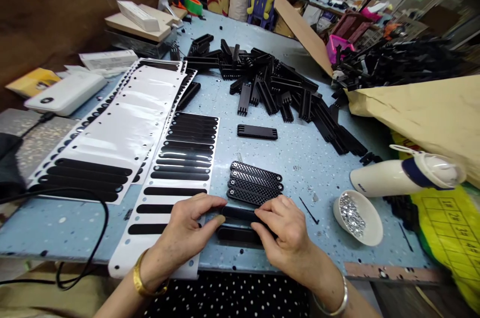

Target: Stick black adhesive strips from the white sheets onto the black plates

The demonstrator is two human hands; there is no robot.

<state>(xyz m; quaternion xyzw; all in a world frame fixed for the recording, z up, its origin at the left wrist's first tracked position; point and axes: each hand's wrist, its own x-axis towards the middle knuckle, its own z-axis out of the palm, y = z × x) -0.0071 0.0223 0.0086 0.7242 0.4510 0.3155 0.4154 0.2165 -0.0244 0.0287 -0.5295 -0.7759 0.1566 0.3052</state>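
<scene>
Both hands meet at the table's near edge over a long black plastic bar (240, 214). My left hand (191, 228) pinches its left end and my right hand (287, 230) presses on its right end. A second black bar (236, 235) lies just under it, between the hands. Right behind the hands, three black bars with a dotted mesh face (255, 183) lie side by side. A white backing sheet with black oval stickers (180, 168) lies under and left of my left hand.
A heap of black finned parts (270, 83) covers the far middle, one single part (257, 131) apart from it. A small white bowl of shiny bits (358, 218) and a white bottle (405, 175) sit at the right. More sticker sheets (112, 133) and a black cable (90, 238) lie left.
</scene>
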